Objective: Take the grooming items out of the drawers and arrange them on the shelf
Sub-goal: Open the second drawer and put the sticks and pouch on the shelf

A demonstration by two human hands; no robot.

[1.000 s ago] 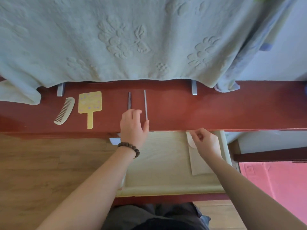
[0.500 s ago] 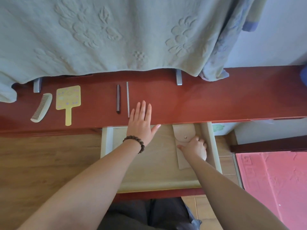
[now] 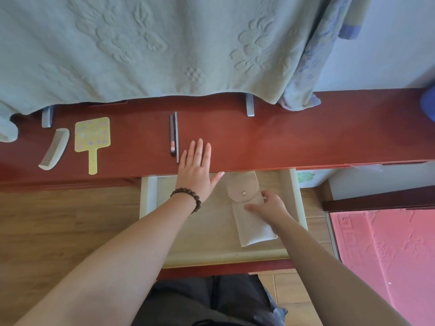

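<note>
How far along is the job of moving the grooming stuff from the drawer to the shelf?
Done: a comb, a hand mirror and two thin sticks lie on the shelf. In hand: the right hand grips a beige pouch still in the open drawer; the left hand rests flat on the shelf edge. Left: setting the pouch on the shelf.

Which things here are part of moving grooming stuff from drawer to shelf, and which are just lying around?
Part of the job: comb, hand mirror, two slim sticks on the shelf; pouch in the open drawer, under the right hand.

Lying about: green blanket, pink mat.
</note>
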